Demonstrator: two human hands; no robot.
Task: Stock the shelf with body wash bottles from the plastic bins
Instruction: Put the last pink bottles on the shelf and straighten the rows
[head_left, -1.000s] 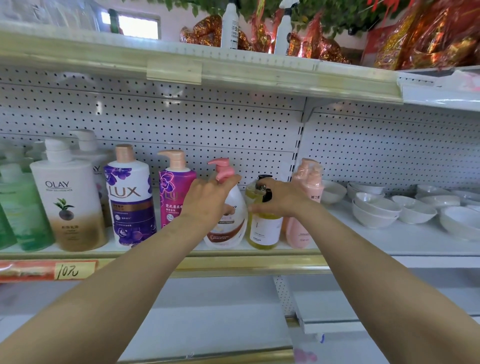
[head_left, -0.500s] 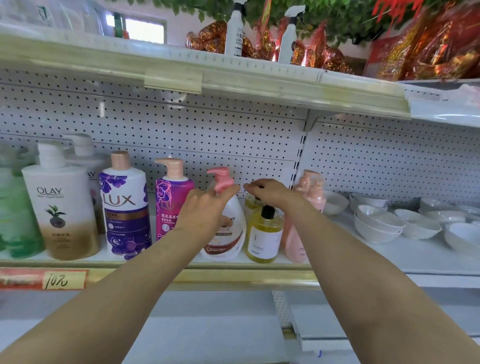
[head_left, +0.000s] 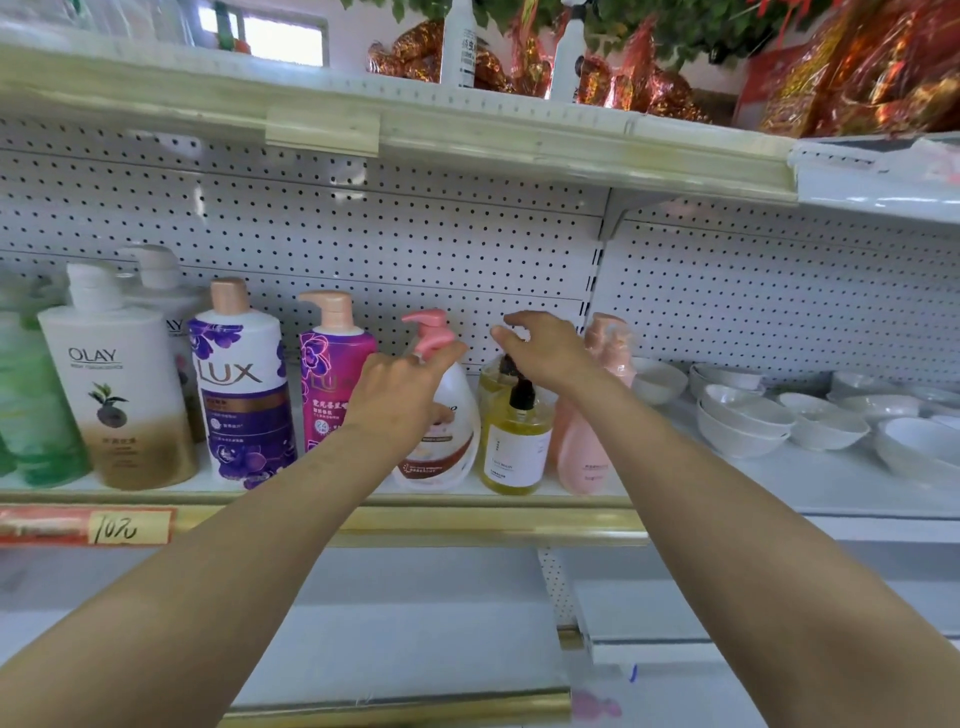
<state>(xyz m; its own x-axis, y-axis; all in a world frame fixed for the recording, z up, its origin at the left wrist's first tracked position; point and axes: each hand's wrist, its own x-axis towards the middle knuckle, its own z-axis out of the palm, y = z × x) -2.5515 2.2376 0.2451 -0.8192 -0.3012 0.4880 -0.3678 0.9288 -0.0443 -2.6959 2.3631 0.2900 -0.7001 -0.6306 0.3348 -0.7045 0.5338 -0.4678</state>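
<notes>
Along the front edge of the shelf (head_left: 467, 501) stands a row of body wash bottles. Left hand (head_left: 400, 400) rests against the white bottle with a pink pump (head_left: 441, 415), fingers loosely spread, gripping nothing firmly. Right hand (head_left: 545, 348) hovers released, fingers curled, above the yellow bottle with a black cap (head_left: 514, 441). White bowls (head_left: 743, 415) sit stacked toward the shelf's right end.

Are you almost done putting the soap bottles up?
Mostly, it seems. Olay, Lux and yellow bottle stand on the shelf. Left hand is at the white pump bottle; right hand hovers, empty. Bins aren't visible, so what's left is unclear.
</notes>
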